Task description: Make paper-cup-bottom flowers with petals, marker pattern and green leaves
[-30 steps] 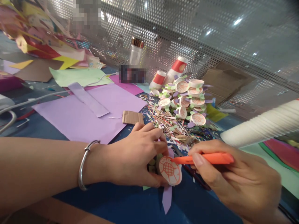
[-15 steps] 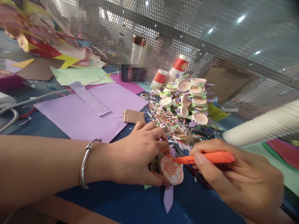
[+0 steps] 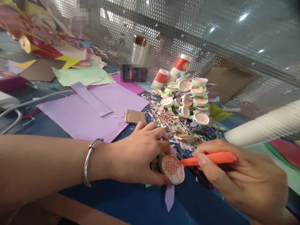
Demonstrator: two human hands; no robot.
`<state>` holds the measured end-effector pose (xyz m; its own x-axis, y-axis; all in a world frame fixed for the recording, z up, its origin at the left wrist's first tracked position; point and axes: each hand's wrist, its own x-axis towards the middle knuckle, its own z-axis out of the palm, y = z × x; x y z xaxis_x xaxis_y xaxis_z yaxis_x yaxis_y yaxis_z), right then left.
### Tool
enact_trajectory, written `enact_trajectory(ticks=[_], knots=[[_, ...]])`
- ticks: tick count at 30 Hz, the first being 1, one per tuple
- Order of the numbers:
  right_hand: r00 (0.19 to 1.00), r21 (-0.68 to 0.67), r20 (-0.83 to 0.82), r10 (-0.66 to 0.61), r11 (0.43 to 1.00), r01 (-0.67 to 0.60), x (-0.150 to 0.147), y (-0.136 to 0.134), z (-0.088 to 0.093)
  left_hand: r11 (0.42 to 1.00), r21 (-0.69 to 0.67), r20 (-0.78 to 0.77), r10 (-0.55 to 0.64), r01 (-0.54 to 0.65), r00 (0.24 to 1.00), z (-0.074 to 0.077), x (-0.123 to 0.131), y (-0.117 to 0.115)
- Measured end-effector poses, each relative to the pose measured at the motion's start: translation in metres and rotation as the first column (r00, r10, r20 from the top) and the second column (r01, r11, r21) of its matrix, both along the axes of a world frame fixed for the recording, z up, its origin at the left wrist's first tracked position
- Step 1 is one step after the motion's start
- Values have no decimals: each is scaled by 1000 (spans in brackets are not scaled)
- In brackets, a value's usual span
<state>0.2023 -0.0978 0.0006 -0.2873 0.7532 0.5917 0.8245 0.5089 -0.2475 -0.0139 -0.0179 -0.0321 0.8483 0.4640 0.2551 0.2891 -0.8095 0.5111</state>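
Note:
My left hand [image 3: 142, 153], with a silver bangle at the wrist, grips a small paper-cup turtle [image 3: 172, 169] by its sides. Its round white face carries an orange shell pattern of a grid inside an outline. A pointed purple paper strip [image 3: 170, 197] sticks out below it, and more purple paper shows above. Between the thumb and fingers of my right hand [image 3: 236, 175] is an orange marker [image 3: 211, 158]. The marker's tip is at the upper right rim of the round face. Part of the turtle is hidden behind my left fingers.
Several finished paper-cup turtles [image 3: 187, 100] are piled beyond a heap of paper scraps [image 3: 174, 128]. Purple paper [image 3: 93, 109] and a cardboard piece [image 3: 135, 116] lie left. Behind stand red-and-white cups [image 3: 179, 67] and a bottle [image 3: 137, 51]. A stack of white cups [image 3: 264, 125] leans in from the right.
The marker tip has moved a little right and down, from the top of the round face to its upper right rim. My left hand keeps its hold on the turtle.

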Motion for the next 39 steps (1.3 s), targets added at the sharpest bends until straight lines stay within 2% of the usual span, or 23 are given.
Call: enact_trajectory(ticks=[9, 15, 21, 30, 33, 36, 39], knots=[[1000, -33, 25, -5, 999, 5, 1, -1, 1, 1000, 0, 4, 1, -1, 1000, -1, 0, 0], [998, -30, -37, -52, 998, 51, -1, -3, -1, 1000, 6, 6, -9, 8, 1000, -1, 0, 1], [999, -27, -22, 24, 999, -25, -2, 0, 1, 1000, -2, 12, -6, 6, 1000, -1, 0, 0], [998, -20, -59, 12, 1000, -13, -3, 0, 1, 1000, 9, 28, -15, 15, 999, -2, 0, 1], [1000, -39, -2, 0, 999, 0, 0, 0, 4, 1000, 14, 28, -20, 20, 999, -2, 0, 2], [997, -80, 65, 46, 996, -41, 2, 0, 5, 1000, 10, 19, -16, 16, 1000, -2, 0, 1], [999, -4, -41, 21, 1000, -21, 1, 0, 3, 1000, 13, 24, -11, 11, 1000, -2, 0, 1]])
